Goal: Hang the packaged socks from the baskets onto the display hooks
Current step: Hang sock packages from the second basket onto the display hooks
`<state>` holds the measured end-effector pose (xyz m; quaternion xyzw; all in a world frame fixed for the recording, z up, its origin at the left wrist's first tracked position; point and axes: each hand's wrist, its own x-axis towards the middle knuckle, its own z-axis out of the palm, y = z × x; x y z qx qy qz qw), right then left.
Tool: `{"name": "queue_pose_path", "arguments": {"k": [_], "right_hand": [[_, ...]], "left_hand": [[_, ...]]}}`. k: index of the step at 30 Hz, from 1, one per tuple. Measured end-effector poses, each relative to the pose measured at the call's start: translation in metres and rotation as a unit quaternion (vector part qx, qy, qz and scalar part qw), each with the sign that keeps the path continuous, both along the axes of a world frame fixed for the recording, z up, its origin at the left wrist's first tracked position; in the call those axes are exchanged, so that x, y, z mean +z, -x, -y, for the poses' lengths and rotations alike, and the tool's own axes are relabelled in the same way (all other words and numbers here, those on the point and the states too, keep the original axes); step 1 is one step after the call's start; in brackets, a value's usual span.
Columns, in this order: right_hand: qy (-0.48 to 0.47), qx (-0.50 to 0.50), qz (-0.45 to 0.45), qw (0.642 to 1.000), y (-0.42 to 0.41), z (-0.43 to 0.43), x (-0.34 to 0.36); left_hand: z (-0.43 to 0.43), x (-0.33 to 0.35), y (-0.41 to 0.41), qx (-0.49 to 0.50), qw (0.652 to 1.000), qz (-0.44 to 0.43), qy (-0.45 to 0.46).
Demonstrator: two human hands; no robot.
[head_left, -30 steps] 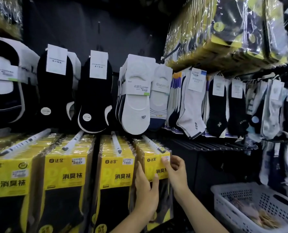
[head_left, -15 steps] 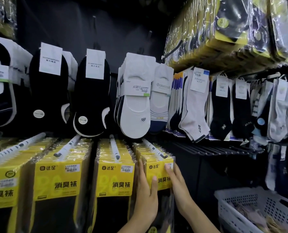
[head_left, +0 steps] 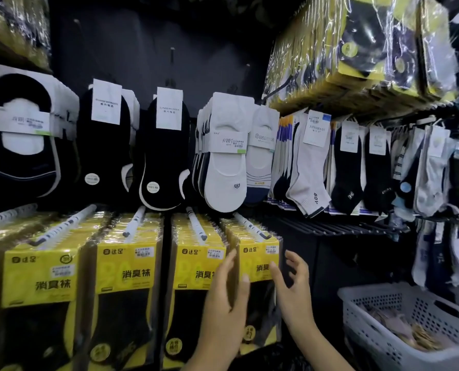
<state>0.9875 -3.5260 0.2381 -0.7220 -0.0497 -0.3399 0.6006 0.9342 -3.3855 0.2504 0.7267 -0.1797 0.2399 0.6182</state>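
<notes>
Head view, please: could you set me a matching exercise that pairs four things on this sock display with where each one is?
Things:
1. white basket
2. white no-show socks
3. plastic-wrapped bundles
4. yellow sock packs

Places:
A. lower row of hooks
B. bottom right corner
C. centre of the upper hanging row
D. top right, above the hanging socks

Pairs: 1-B, 2-C, 3-D, 4-A
</notes>
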Motion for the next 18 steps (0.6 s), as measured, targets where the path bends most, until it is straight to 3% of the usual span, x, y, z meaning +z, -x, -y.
{"name": "queue_pose_path", "arguments": {"k": [3, 5, 11, 18], "right_hand": [[0.032, 0.049, -0.027, 0.998, 0.013, -0.023, -0.002], [0.059, 0.086, -0.055, 0.993, 0.014, -0.042, 0.001], [0.045, 0.182, -0.141, 0.972, 0.006, -0.089, 0.014], [-0.021, 0.191, -0.151, 0.97, -0.003, -0.098, 0.019]], "left_hand": [[-0.034, 0.007, -0.004, 0.141, 0.987, 0.073, 0.024], [-0.05, 0.005, -0.015, 0.191, 0.98, 0.048, 0.013], [-0.065, -0.005, -0.035, 0.091, 0.989, -0.12, 0.004], [-0.066, -0.018, -0.029, 0.063, 0.989, -0.13, 0.023]]}}
